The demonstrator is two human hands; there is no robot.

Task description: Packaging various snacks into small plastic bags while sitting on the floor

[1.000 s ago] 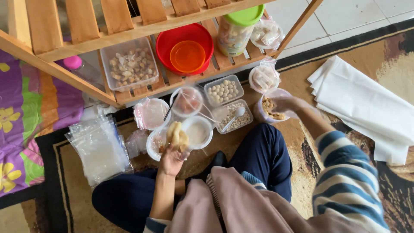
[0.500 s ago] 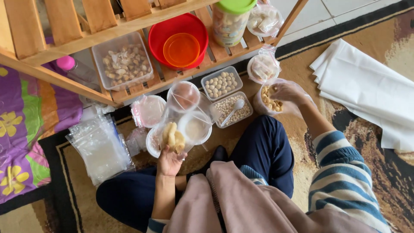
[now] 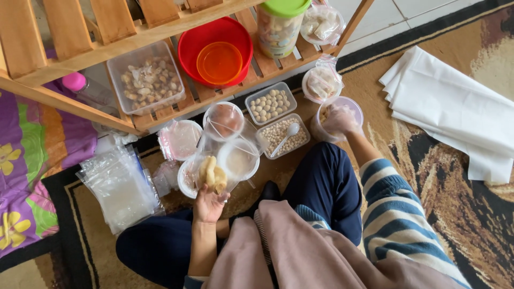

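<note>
Head view, looking down at a seated person on a patterned brown carpet [image 3: 444,214]. Wooden slatted shelf [image 3: 107,27] spans the top; on its lower level sit a clear tub of brown pieces [image 3: 145,83], a red bowl [image 3: 214,45] with an orange bowl [image 3: 219,63] nested inside, and a green-lidded jar [image 3: 279,27]. White folded sheets [image 3: 455,112] lie on the carpet at right, well apart from the hands. Stack of clear plastic bags [image 3: 120,187] lies at left, beside a purple flowered cloth [image 3: 32,144].

On the floor below the shelf: two rectangular containers of small pale balls [image 3: 270,104], [image 3: 284,136], the nearer one with a white spoon [image 3: 286,136] resting in it; round lidded tubs [image 3: 182,140] just beside them.

Left hand [image 3: 208,202] is clenched around the bottom of a clear plastic bag [image 3: 222,155] holding pale yellow fried pieces [image 3: 212,174]; bag is upright, mouth open, held above the round tubs.

Right hand [image 3: 338,120], covered by a thin clear glove or bag, reaches into a round clear container [image 3: 353,107] near the right knee. Fingers curl downward inside it; cannot tell whether they are gripping anything.
</note>
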